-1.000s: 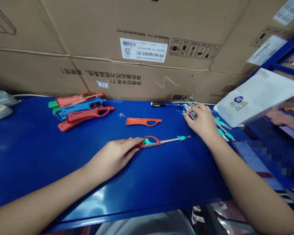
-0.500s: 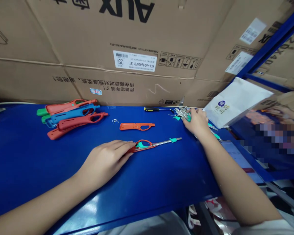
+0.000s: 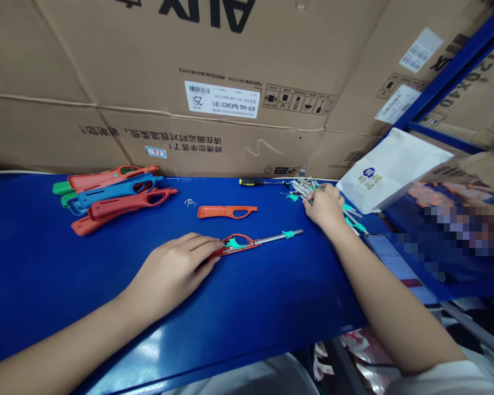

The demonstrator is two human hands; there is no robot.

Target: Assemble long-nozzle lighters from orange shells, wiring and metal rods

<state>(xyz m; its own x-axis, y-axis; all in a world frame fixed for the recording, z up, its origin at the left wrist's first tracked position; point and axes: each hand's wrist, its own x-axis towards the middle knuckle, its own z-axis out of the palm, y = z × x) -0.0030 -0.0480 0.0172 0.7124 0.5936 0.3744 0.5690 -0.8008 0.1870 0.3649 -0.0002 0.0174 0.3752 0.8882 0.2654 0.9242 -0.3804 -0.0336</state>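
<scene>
My left hand [image 3: 177, 263] is closed over the handle end of a lighter [image 3: 241, 244], an open red half-shell with a teal trigger and a long metal tube, lying on the blue table. A teal piece [image 3: 288, 235] sits on the tube near its tip. Just beyond lies a loose orange handle half [image 3: 226, 212], apart from my hands. My right hand [image 3: 326, 206] is in a pile of metal tubes and small parts [image 3: 303, 187], its fingers curled down; what they grip is hidden. Teal-fitted tubes [image 3: 356, 224] lie beside that wrist.
Red, blue and green handle shells [image 3: 119, 200] are stacked at the left. Small screws [image 3: 190, 203] and a yellow-black screwdriver [image 3: 252, 181] lie near the back. A cardboard box [image 3: 148, 66] walls off the far side. At right are a white paper bag [image 3: 395, 170] and a phone [image 3: 399, 263].
My right hand has shifted slightly within the pile, its fingers curling more. My left hand stays on the lighter. The whole view has moved slightly.
</scene>
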